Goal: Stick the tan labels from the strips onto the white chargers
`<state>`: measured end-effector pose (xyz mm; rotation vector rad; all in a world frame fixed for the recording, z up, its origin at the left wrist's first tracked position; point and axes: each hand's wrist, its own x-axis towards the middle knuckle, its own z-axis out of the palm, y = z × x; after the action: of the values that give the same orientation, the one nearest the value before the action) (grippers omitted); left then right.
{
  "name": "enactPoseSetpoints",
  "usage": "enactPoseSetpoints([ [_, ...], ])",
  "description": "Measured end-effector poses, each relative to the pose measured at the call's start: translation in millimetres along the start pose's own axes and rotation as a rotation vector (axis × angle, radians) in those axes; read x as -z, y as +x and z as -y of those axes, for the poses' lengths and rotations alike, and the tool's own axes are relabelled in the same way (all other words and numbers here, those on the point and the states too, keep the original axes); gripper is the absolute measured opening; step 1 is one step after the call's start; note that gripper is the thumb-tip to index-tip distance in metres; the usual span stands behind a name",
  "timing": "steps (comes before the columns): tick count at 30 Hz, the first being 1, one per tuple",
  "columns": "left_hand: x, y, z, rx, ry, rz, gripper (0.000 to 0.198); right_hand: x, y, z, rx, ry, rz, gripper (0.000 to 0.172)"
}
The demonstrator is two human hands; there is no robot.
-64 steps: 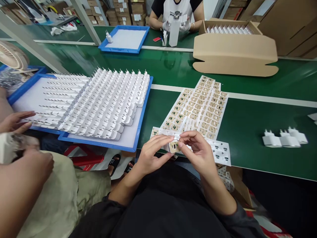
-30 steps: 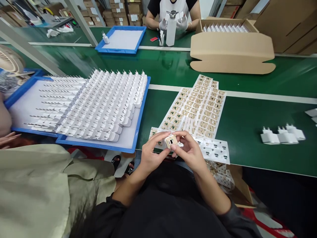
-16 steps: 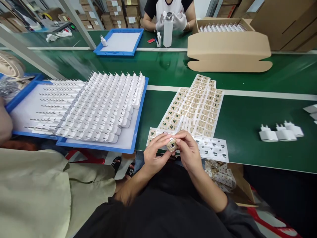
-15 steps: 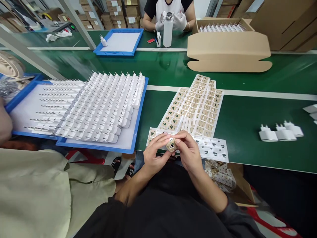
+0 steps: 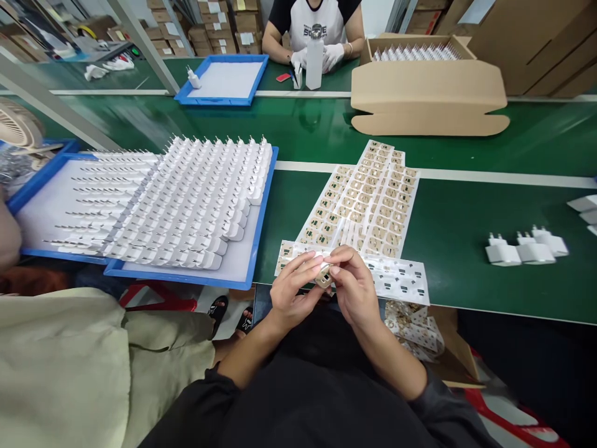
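Note:
Between my two hands, just above the table's near edge, is a small white charger whose tan face with dark port openings points up toward me. My left hand is closed around its left side. The fingers of my right hand pinch its right side, the thumb against the tan face. My fingers hide much of the charger's body. Under and beyond my hands lie overlapping sheets of tan stickers with port cut-outs. A mostly peeled white sticker sheet lies nearest to my right hand.
On the left, a blue tray holds rows of white plug chargers. Several loose chargers stand at right. An open carton, a bottle and another blue tray are across the table. A gloved co-worker sits opposite; another person is left.
The charger has tilted slightly in my fingers, with both hands still on it. Across the table, the co-worker's gloved hands have come down beside the bottle.

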<state>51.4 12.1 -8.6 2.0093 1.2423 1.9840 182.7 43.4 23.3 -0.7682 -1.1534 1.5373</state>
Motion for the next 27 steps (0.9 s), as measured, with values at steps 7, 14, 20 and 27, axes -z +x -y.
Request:
enactPoseSetpoints([
  [7, -3.1, -11.0, 0.6, 0.323, -0.221, -0.075, 0.045, 6.4, -1.3, -8.2, 0.071, -0.084, 0.129, 0.029],
  [14, -5.9, -1.5, -3.0, 0.188, -0.127, 0.002, 0.045, 14.5, -0.2, 7.9, 0.338, -0.495, 0.054, 0.023],
  [20, -3.6, 6.9, -4.2, 0.082, -0.041, 0.058, 0.055, 26.6, 7.4, 29.3, 0.62, -0.788, 0.072, 0.02],
  [27, -2.4, 1.4, -1.7, 0.36, -0.117, 0.096, 0.045, 37.2, -8.5, 25.9, 0.826, -0.951, 0.232, 0.015],
])
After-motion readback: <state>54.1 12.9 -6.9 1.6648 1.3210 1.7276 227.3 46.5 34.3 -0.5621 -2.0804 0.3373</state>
